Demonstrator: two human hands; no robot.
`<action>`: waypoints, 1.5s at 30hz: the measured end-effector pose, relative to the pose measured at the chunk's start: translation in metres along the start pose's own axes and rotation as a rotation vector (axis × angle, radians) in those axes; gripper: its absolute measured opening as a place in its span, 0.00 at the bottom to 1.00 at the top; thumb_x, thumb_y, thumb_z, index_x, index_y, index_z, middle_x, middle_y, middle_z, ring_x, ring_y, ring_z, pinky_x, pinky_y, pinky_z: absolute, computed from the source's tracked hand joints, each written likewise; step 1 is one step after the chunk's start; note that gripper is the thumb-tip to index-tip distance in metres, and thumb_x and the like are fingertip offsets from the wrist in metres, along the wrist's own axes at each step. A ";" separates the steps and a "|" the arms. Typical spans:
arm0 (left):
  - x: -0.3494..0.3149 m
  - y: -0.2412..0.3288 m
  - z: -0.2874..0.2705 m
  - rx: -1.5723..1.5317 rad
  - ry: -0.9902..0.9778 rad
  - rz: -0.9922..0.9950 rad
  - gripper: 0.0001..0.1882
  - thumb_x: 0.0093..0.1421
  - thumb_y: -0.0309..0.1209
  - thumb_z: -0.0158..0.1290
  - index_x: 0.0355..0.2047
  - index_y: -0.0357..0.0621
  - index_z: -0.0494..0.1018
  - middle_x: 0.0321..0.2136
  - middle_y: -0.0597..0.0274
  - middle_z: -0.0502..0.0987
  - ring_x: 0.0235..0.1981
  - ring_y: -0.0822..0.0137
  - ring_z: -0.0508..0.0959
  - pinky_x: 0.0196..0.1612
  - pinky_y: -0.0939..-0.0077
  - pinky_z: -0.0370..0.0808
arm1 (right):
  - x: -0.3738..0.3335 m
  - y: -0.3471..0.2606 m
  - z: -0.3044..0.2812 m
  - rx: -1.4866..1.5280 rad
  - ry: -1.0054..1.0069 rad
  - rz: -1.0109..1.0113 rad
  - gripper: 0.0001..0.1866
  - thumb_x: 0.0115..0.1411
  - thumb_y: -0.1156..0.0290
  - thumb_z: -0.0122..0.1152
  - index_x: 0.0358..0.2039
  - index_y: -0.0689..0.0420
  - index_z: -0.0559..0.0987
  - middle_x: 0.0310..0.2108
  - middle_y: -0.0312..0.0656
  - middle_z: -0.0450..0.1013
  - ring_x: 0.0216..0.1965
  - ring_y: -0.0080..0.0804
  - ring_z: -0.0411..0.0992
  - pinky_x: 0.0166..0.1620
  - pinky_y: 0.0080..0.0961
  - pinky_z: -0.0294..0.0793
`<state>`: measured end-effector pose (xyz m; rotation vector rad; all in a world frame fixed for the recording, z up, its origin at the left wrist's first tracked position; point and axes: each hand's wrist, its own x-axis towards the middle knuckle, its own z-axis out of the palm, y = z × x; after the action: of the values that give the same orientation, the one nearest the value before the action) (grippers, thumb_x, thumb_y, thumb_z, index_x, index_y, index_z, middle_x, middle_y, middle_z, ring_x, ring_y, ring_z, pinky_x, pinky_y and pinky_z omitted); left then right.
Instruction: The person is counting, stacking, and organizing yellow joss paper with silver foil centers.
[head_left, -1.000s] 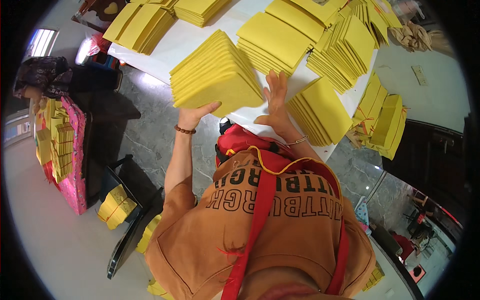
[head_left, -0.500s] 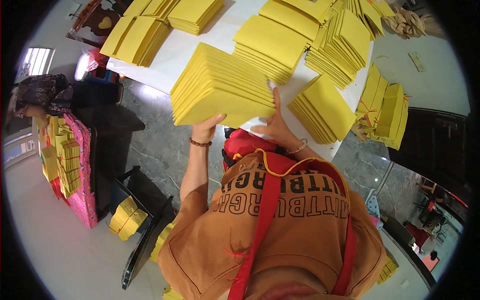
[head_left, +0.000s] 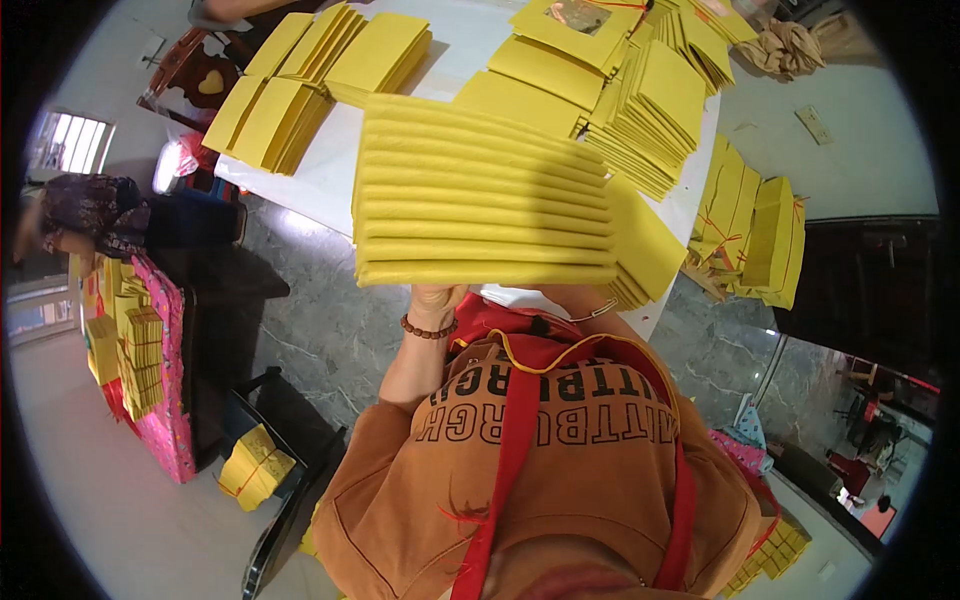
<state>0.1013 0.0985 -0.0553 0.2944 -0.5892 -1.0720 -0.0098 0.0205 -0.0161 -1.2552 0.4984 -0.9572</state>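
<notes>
A thick stack of yellow folded paper [head_left: 485,200] is raised in front of me, its row of folded edges facing up toward me. My left hand [head_left: 438,298], with a brown bead bracelet at the wrist, grips the stack at its near lower edge; its fingers are mostly hidden underneath. Of my right hand [head_left: 578,298] only the part near the wrist shows, by a pale bracelet; the stack covers its fingers. Just right of the held stack, partly behind it, another yellow paper stack [head_left: 650,240] lies on the white table [head_left: 235,175].
More yellow stacks [head_left: 375,55] stand at the table's far left, and several [head_left: 655,100] crowd its right side. Tied yellow bundles [head_left: 750,225] sit beyond the right edge. On the left are a chair [head_left: 265,480] with a bundle, a pink-covered table [head_left: 165,400] and another person [head_left: 90,215].
The stack has come nearer and turned, its folded edges now more level and facing me. My right hand, earlier spread at its right side, has gone mostly out of sight beneath it.
</notes>
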 end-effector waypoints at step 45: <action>0.095 0.128 0.067 1.271 -0.707 -0.384 0.18 0.54 0.30 0.52 0.46 0.37 0.69 0.35 0.60 0.73 0.36 0.71 0.72 0.39 0.80 0.68 | -0.054 -0.007 -0.077 0.116 -0.075 0.238 0.52 0.34 0.68 0.76 0.54 0.56 0.49 0.51 0.44 0.57 0.52 0.32 0.60 0.53 0.31 0.63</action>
<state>0.1894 0.0767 0.0922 1.1859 -1.8945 -1.0234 -0.1011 0.0217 -0.0406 -1.0953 0.5134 -0.7254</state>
